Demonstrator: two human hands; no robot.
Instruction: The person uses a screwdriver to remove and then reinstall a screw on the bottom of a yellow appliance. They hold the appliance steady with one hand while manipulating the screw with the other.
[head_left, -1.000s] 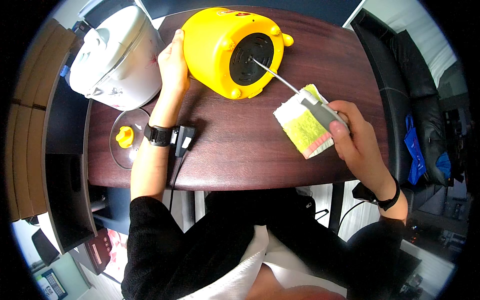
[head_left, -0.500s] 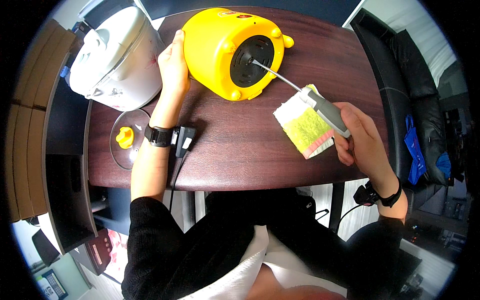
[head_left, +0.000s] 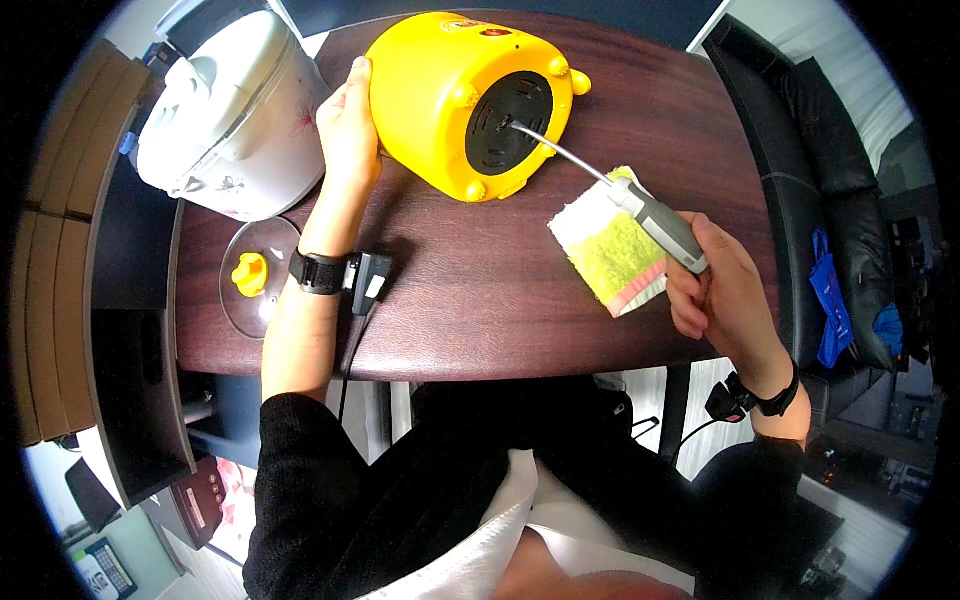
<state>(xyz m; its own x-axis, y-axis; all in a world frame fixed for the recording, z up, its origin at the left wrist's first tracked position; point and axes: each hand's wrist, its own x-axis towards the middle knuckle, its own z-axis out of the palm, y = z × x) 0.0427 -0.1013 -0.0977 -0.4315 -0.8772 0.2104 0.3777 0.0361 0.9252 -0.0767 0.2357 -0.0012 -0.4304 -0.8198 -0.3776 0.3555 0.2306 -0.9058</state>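
Observation:
A yellow rounded appliance, seemingly a small electric cooker (head_left: 410, 100), lies tipped on its side with its underside facing me. My left hand (head_left: 348, 125) grips its left side, with part of the fingers hidden behind it. In the middle of the black slotted bottom plate (head_left: 530, 100) rests the tip of a screwdriver (head_left: 655, 220) with a grey handle. My right hand (head_left: 725, 285) is closed on that handle at its rear end. Beneath the screwdriver lies a folded white, yellow-green and pink cloth (head_left: 610, 255).
At the left stands a white rice cooker (head_left: 245, 120). Near my left forearm lies a glass lid (head_left: 265, 310) with a yellow knob (head_left: 249, 275). The brown table (head_left: 480, 300) has a curved front edge. A black sofa (head_left: 830, 170) stands to the right.
The yellow cooker has shifted slightly to the right under my left hand. The screwdriver and my right hand have moved a little right too, its tip staying at the plate's middle.

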